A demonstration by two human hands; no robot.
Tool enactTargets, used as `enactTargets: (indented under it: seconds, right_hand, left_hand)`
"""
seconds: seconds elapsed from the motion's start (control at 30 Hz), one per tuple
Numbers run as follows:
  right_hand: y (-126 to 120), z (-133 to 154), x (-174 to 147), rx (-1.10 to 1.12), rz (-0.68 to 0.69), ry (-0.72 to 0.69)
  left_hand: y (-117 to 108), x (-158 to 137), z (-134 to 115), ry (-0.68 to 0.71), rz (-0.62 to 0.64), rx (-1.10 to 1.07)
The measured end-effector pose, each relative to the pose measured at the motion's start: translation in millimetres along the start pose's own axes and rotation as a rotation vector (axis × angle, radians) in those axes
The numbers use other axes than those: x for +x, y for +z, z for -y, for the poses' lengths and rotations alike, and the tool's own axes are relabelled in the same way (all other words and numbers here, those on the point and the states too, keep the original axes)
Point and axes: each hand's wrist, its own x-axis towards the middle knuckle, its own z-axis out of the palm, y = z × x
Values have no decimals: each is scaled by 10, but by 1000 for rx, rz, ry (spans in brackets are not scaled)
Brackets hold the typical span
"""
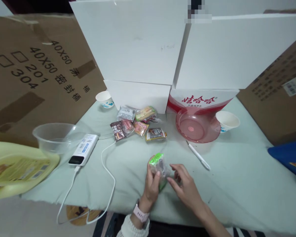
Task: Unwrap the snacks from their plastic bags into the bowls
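My left hand (151, 184) is wrapped around a small clear plastic snack packet (163, 169) with bright green ends, its thumb lying across the front. What is inside the packet is blurred. Just to the right, my right hand (184, 184) has thumb and index finger apart, their tips close to the packet's edge; whether they touch it I cannot tell. Beyond the hands lies a black-and-gold wrapped snack (156, 134). Behind it is a pile of packets, including a brown cocoa packet (117, 131) and a yellow one (145, 113).
A white craft knife (198, 155) lies right of the hands, before a pink plastic bowl (191, 126) and a paper cup (227, 121). On the left are a power bank (84, 149) with a white cable (113, 177), a clear bowl (58, 136) and another paper cup (105, 99).
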Motion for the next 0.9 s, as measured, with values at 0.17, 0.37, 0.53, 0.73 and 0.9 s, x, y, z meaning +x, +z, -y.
enactTargets:
  seconds: [0.17,0.37,0.53,0.73,0.9]
  right_hand:
    - [18,43,4,158,-126,-15]
    - [-279,-165,-124,266,-85,39]
    - [-271,-245,-197,372,-58,140]
    - [-240,-333,-247,383,-189,298]
    - [-313,-418,-314,368,-257,428]
  left_hand:
    - [142,-211,-70,-188,-127,-24]
    - [24,-316,-85,86,-314,250]
    - [-81,-280,-290,561,-17,950]
    - [-21,-211,-199,473,151,949]
    - [-33,-186,-215,453,148,847]
